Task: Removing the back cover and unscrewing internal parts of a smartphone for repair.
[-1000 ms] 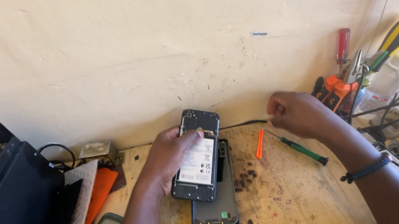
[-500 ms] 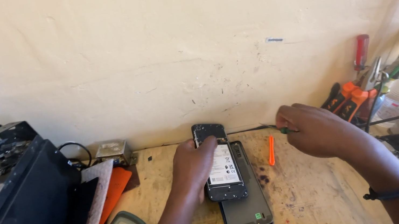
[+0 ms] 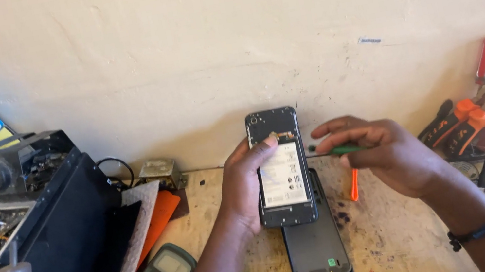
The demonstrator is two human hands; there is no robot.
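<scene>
Trouble could come fast, because the open phone (image 3: 281, 175) is only propped up, not lying flat. My left hand (image 3: 243, 185) wraps its left edge, thumb pressed on the top part near the little gold bit, fingers hidden behind. The phone sits in the middle of the wooden bench (image 3: 394, 242), leaning on a second dark phone piece (image 3: 314, 243) that lies flat at 6 o'clock from it.

My right hand (image 3: 385, 154) is at 3 o'clock from the phone. Its fingers pinch a thin green screwdriver (image 3: 333, 151), and the tip points at the phone's right edge, very near it. I cannot tell if it touches.

If I push too hard, the tip might slide and scratch the white battery or poke the tiny parts up top. If my left hand goes loose, the phone may slip off the piece under it and bump the wall.

An orange stick tool (image 3: 353, 185) lies just under my right hand. My wrist could knock it away.
</scene>
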